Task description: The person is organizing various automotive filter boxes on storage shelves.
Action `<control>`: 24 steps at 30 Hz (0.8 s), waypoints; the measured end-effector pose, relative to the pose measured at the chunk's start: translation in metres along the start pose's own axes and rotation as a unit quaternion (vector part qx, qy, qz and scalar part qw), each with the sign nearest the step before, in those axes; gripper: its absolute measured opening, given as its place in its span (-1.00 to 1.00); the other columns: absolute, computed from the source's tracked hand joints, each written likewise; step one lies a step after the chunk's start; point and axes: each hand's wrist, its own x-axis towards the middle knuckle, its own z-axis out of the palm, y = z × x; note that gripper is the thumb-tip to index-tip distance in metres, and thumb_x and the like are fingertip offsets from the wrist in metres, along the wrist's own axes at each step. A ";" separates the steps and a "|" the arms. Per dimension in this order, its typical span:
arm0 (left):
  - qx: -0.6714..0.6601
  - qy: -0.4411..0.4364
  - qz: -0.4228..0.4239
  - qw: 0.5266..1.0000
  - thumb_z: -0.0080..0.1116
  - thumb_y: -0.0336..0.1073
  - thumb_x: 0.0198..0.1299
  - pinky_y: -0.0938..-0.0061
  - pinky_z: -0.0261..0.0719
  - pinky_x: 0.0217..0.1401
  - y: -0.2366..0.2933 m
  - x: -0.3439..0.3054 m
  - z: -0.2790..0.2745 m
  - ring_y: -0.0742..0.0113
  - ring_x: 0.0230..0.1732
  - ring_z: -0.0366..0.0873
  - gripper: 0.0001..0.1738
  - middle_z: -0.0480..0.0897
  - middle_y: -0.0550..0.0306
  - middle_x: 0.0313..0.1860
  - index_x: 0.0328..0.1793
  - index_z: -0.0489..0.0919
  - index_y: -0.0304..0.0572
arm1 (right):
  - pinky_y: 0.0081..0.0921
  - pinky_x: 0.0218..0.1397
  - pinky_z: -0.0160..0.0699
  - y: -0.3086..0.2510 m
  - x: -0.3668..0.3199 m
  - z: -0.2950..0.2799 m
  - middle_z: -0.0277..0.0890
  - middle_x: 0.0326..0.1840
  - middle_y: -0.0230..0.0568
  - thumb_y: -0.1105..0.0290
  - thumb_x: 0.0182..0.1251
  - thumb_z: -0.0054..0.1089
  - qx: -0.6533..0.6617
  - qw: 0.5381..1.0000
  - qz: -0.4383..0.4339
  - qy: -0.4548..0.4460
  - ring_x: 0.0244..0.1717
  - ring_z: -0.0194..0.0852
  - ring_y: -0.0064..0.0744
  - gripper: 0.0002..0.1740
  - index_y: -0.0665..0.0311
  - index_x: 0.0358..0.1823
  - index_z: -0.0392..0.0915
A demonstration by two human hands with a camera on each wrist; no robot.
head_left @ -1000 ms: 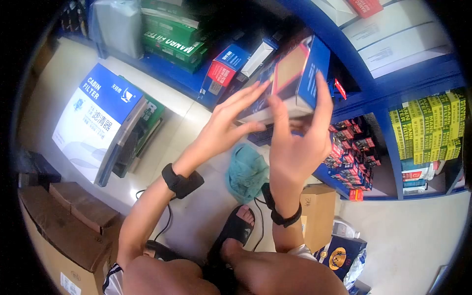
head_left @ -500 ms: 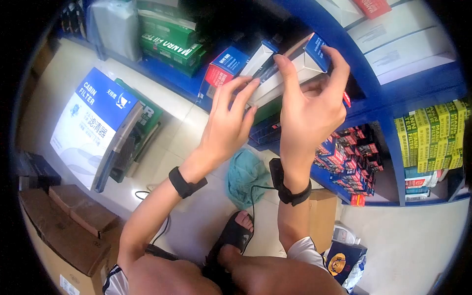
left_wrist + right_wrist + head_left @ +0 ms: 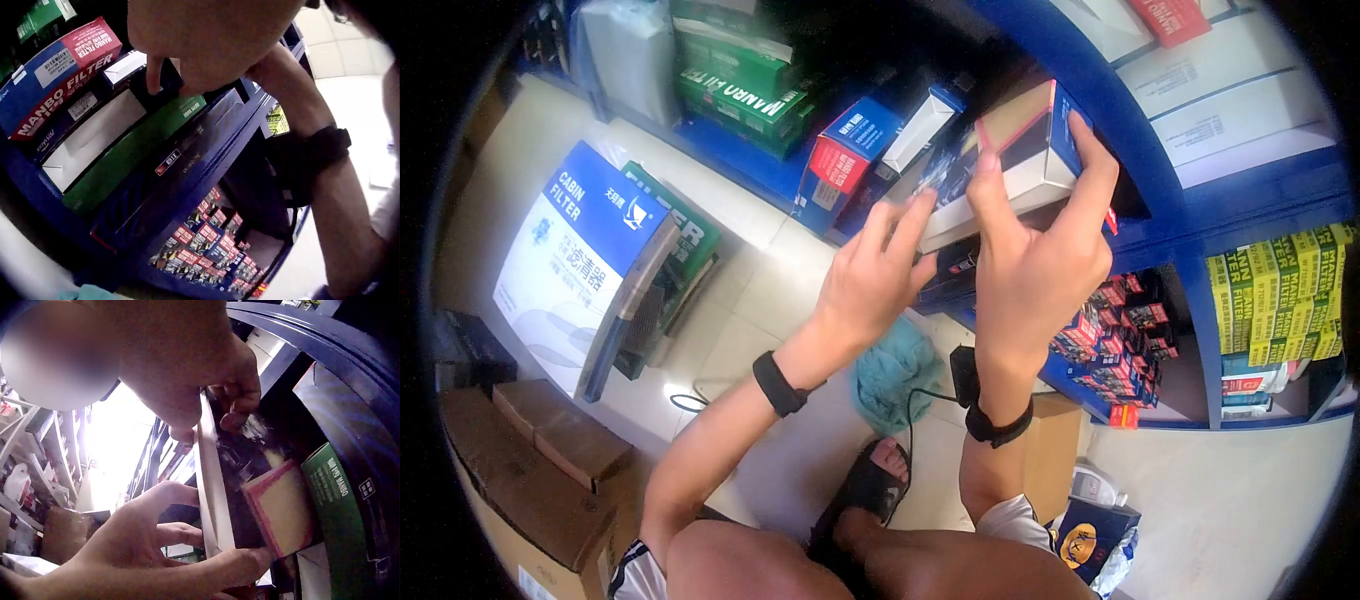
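In the head view a blue-and-white cardboard filter box (image 3: 1040, 165) is tilted, with a tan panel edged in pink on its face. My right hand (image 3: 1040, 265) grips its right end, thumb on the near edge and a finger along the blue end. My left hand (image 3: 865, 285) pinches its left end between bent fingers and thumb. The right wrist view shows the pink-edged panel (image 3: 281, 509) close up, fingers of both hands at the box's edges. In the left wrist view my left hand (image 3: 206, 44) fills the top, one finger pointing down over the shelved boxes.
Red-and-blue Manbo Filter box (image 3: 845, 150) and green boxes (image 3: 740, 105) fill the blue shelf. Yellow boxes (image 3: 1275, 295) stack at right. A cabin filter box (image 3: 575, 265), a teal cloth (image 3: 895, 375) and brown cartons (image 3: 550, 470) are on the floor.
The filter box tipped so its narrow side showed, then tipped back to show its panel. My left hand shifted from lying along it to its left end; my right hand moved slightly right.
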 end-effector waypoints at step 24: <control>0.145 0.024 0.103 0.984 0.44 -0.37 0.28 0.26 0.73 0.06 -0.016 0.052 0.012 0.05 -0.01 0.67 -0.04 0.65 -0.02 0.04 0.79 0.30 -0.37 | -0.16 -0.40 0.53 0.022 0.007 0.045 0.62 -0.55 -0.18 0.18 0.33 0.74 0.034 0.995 0.056 0.076 -0.52 0.73 -0.09 -0.26 0.29 0.21 0.31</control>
